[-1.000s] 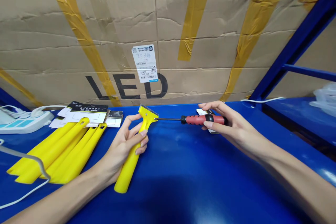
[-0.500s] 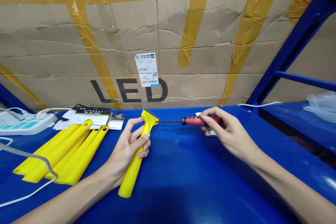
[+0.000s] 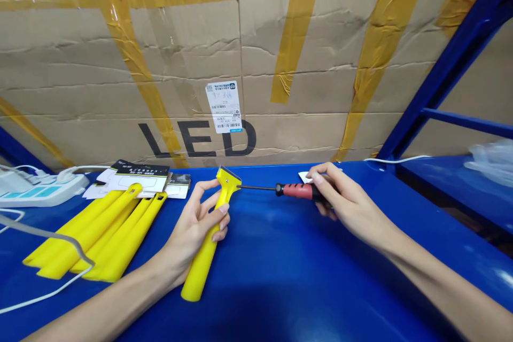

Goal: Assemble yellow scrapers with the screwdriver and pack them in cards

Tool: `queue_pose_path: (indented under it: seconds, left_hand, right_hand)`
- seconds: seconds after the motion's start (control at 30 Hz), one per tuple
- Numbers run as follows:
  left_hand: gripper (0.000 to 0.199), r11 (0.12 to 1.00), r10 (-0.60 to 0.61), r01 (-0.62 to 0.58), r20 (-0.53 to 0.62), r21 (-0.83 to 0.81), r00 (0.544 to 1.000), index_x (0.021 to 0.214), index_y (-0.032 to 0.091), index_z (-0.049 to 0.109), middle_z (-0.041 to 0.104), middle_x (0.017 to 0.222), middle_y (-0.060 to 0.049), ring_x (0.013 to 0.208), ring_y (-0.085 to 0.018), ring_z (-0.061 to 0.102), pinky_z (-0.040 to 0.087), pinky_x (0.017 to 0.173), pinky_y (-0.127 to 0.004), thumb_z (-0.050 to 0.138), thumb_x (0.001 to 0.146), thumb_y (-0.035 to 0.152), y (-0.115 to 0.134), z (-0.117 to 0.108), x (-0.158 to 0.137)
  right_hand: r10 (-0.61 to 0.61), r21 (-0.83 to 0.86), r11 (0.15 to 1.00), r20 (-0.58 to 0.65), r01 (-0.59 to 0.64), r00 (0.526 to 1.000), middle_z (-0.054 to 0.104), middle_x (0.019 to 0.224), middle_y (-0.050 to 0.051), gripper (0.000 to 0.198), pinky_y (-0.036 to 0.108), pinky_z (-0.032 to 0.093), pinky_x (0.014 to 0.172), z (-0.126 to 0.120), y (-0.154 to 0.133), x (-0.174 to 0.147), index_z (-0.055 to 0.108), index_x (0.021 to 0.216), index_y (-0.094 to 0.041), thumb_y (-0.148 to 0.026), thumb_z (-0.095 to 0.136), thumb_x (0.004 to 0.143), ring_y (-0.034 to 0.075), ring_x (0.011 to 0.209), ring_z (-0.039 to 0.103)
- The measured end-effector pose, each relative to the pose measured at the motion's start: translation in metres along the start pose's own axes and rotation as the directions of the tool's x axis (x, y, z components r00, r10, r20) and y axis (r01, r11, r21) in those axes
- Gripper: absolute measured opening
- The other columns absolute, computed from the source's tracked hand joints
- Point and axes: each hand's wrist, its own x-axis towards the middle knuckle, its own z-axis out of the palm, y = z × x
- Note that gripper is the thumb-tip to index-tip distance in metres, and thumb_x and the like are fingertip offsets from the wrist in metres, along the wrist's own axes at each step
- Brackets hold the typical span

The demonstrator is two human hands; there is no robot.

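Observation:
My left hand (image 3: 206,216) is wrapped round the handle of a yellow scraper (image 3: 200,267), tilted with its blade end up and away from me. In my right hand (image 3: 339,192) is a screwdriver (image 3: 297,191) with a red and black handle, held level. Its thin shaft points left, and the tip meets the side of the scraper's head. A screw shows on the face of that head. Beyond my right fingers a small white piece (image 3: 305,177) shows in part; what it is I cannot tell.
Several yellow handles (image 3: 120,240) lie at the left, by printed cards (image 3: 138,173). A white power strip (image 3: 52,189) and cables are at far left. A taped cardboard box (image 3: 264,133) stands along the back of the blue table (image 3: 288,278). Blue metal posts (image 3: 436,72) rise at right.
My right hand's grip has shifted toward the rear of the screwdriver handle, so more of the red shows. The scraper and my left hand have barely moved.

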Motion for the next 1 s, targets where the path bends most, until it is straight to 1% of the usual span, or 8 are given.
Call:
queue_pose_path:
  seconds: [0.1,0.27,0.47,0.63,0.77,0.83,0.93,1.0]
  left_hand:
    - [0.053,1.0,-0.012,0.011,-0.026,-0.012,1.0,0.115,0.026,0.046,0.061,0.097,0.0,0.054,-0.003,0.047,0.036,0.045,-0.015,0.083,0.077,0.02,-0.0012,-0.0018,0.0023]
    - [0.052,1.0,-0.007,0.007,0.001,-0.022,1.0,0.115,0.027,0.047,0.059,0.09,0.002,0.054,-0.004,0.047,0.035,0.045,-0.015,0.082,0.078,0.022,-0.0033,-0.0025,0.0018]
    - [0.056,0.998,-0.033,0.03,-0.047,-0.062,0.998,0.114,0.027,0.048,0.061,0.089,0.001,0.052,-0.004,0.047,0.034,0.044,-0.015,0.085,0.073,0.018,-0.0041,-0.0044,0.004]
    - [0.053,0.998,-0.021,0.02,-0.005,-0.054,1.0,0.115,0.027,0.049,0.061,0.087,0.001,0.053,-0.004,0.047,0.036,0.045,-0.016,0.083,0.076,0.021,-0.004,-0.0023,0.0027]
    - [0.053,0.999,-0.024,0.024,-0.009,-0.049,1.0,0.114,0.027,0.048,0.062,0.089,0.001,0.053,-0.004,0.047,0.035,0.045,-0.015,0.084,0.075,0.02,-0.0046,-0.0028,0.0026]
    - [0.053,0.998,-0.018,0.016,-0.016,-0.064,1.0,0.113,0.027,0.048,0.062,0.091,0.0,0.052,-0.003,0.047,0.034,0.045,-0.015,0.083,0.075,0.019,-0.0045,-0.0034,0.0031]
    - [0.051,0.997,-0.013,0.013,-0.002,-0.075,1.0,0.113,0.027,0.048,0.062,0.089,0.001,0.051,-0.003,0.046,0.033,0.045,-0.015,0.083,0.076,0.019,-0.0037,-0.0026,0.0022]
    - [0.051,0.997,-0.026,0.027,0.006,-0.066,1.0,0.113,0.027,0.048,0.061,0.087,0.001,0.051,-0.004,0.046,0.034,0.045,-0.016,0.083,0.076,0.02,-0.0032,-0.0015,0.0012]
  right_hand:
    - [-0.099,0.036,0.995,0.09,0.096,0.991,0.065,0.098,0.004,0.03,0.029,0.051,0.069,-0.0002,0.0013,0.0007,0.056,0.111,-0.026,-0.05,0.06,0.094,0.017,0.08,0.063]
    - [0.064,0.028,0.998,-0.034,-0.063,0.997,0.051,0.058,-0.006,0.038,0.024,0.033,0.044,0.0021,0.0046,0.0025,0.05,0.094,-0.024,-0.06,0.04,0.1,0.01,0.043,0.042]
    - [-0.018,0.128,0.992,0.144,0.0,0.989,0.067,0.095,0.002,0.04,0.031,0.053,0.071,-0.0011,0.0055,0.0029,0.051,0.12,-0.027,-0.054,0.061,0.093,0.017,0.079,0.069]
    - [0.079,0.085,0.993,-0.009,-0.078,0.997,0.049,0.052,-0.008,0.038,0.024,0.033,0.042,0.0033,0.0064,0.0035,0.05,0.096,-0.023,-0.059,0.039,0.101,0.009,0.037,0.038]
    - [0.03,0.153,0.987,0.074,-0.041,0.997,0.067,0.087,0.0,0.035,0.028,0.05,0.06,-0.0017,0.0026,0.0028,0.054,0.112,-0.026,-0.056,0.055,0.095,0.014,0.064,0.064]
    - [-0.03,0.184,0.983,0.12,0.007,0.992,0.068,0.096,0.002,0.035,0.03,0.053,0.07,-0.0033,0.0003,0.0029,0.054,0.113,-0.026,-0.052,0.065,0.091,0.016,0.076,0.068]
    - [0.005,0.147,0.989,0.049,-0.012,0.999,0.057,0.062,-0.005,0.032,0.025,0.042,0.049,-0.0016,-0.001,0.003,0.052,0.097,-0.024,-0.056,0.053,0.097,0.011,0.046,0.051]
    - [0.059,0.12,0.991,-0.015,-0.056,0.998,0.05,0.054,-0.007,0.037,0.024,0.033,0.042,-0.0007,-0.0009,0.0029,0.05,0.093,-0.024,-0.06,0.043,0.099,0.009,0.039,0.04]
